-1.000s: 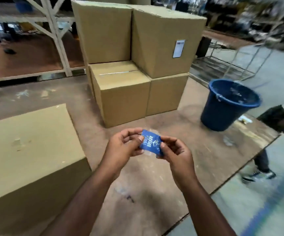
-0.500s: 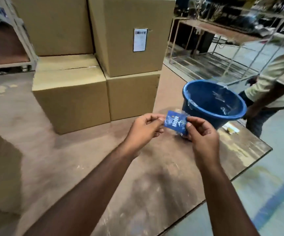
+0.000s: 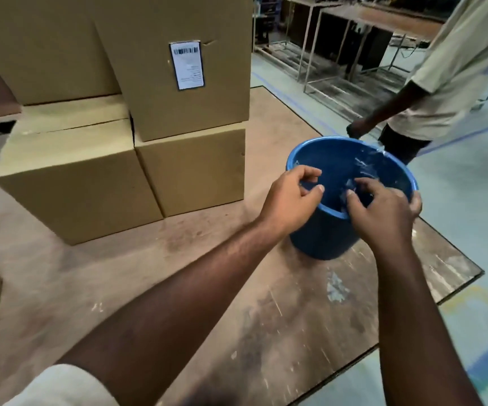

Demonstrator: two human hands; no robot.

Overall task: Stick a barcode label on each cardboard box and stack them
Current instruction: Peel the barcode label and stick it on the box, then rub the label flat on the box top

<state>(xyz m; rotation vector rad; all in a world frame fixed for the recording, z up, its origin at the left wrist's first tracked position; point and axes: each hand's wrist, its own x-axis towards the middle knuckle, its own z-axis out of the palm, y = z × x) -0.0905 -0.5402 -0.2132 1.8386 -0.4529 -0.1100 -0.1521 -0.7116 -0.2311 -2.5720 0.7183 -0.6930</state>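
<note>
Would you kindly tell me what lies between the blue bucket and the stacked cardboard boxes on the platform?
In the head view, only bare, scuffed platform lies between the blue bucket and the stacked cardboard boxes; nothing sits in that gap.

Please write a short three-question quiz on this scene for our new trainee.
1. True or false: a barcode label is already stuck on the upper right box.
2. Both hands are over which container? A) blue bucket B) wire rack C) open box
3. How many cardboard boxes make up the stack?

Key: 1 true. 2 A: the left hand and right hand are over its rim. 3 four visible.
</note>
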